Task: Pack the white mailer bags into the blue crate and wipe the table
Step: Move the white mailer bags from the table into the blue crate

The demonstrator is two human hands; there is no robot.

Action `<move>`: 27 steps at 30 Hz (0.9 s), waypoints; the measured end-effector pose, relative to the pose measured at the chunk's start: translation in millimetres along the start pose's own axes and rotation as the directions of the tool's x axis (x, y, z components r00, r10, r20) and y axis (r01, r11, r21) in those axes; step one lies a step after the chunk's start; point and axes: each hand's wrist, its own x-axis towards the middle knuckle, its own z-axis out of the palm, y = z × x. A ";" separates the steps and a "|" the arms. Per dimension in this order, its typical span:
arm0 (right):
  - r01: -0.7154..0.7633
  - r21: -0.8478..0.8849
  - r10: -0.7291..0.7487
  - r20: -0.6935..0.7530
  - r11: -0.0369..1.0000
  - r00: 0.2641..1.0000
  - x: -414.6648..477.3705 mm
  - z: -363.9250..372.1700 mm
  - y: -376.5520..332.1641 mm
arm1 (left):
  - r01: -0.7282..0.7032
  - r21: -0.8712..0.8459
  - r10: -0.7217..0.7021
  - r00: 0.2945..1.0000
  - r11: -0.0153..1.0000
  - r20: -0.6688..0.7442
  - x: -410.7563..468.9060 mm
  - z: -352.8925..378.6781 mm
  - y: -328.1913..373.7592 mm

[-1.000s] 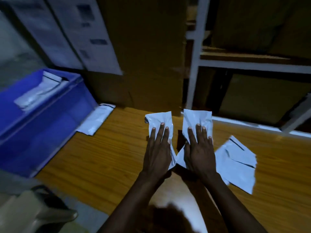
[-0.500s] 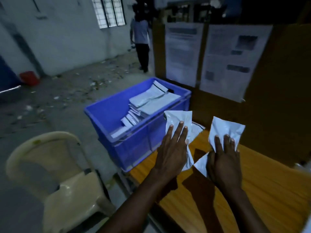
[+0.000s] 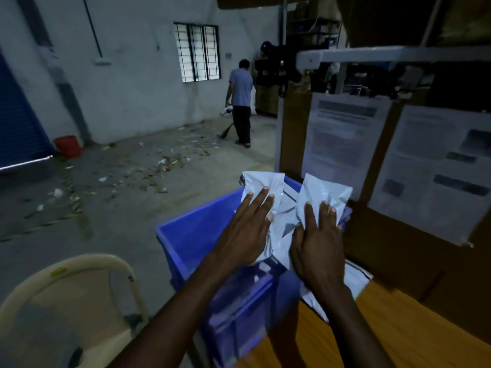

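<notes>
Two mailer bags (image 3: 263, 185), in left hand (image 3: 244, 235) and right hand (image 3: 318, 243), above blue crate (image 3: 191, 235).

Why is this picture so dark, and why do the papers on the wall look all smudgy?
Head view: the room is dim and bluish, and the window glows pale; head view: the posted papers and the near wall of the blue crate are smeared, no print readable; head view: the left hand, right hand and white mailer bags look sharper.
</notes>
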 end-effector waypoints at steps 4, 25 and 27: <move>-0.062 0.002 0.061 0.065 0.998 0.996 38.2 28.6 -18.4 | -0.061 -0.009 0.061 0.997 0.998 0.048 37.9 -0.7 -44.3; -0.520 -0.271 0.576 0.200 0.810 0.793 111.7 131.9 -25.0 | -0.200 -0.272 0.319 0.790 0.941 0.523 131.5 125.8 -180.2; -0.543 -0.279 0.608 0.272 0.792 0.746 109.2 137.8 -23.2 | -0.152 -0.294 0.303 0.753 0.944 0.583 127.8 139.2 -190.3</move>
